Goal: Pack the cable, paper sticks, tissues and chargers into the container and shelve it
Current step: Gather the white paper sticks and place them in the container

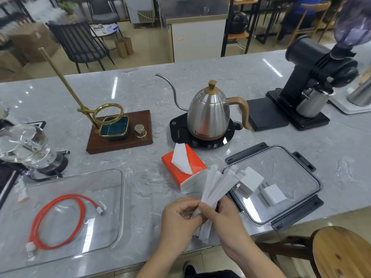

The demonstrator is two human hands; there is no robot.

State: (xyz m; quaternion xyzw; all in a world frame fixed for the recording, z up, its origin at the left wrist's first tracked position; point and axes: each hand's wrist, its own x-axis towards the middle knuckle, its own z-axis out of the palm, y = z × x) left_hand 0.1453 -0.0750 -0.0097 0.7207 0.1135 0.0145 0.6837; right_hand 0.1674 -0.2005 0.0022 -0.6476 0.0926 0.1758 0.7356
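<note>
Container [120, 197], clear, sits at tabletop's front-left w/ orange cable [60, 217] coiled inside. Lid [301, 197] at front-right carries both chargers [261, 187]. Tissues [186, 171] mid-tabletop. Left hand [178, 219] & right hand [222, 217] pinch paper sticks [216, 189] at front edge, fingers curled, prob. squaring the bundle before packing.
</note>
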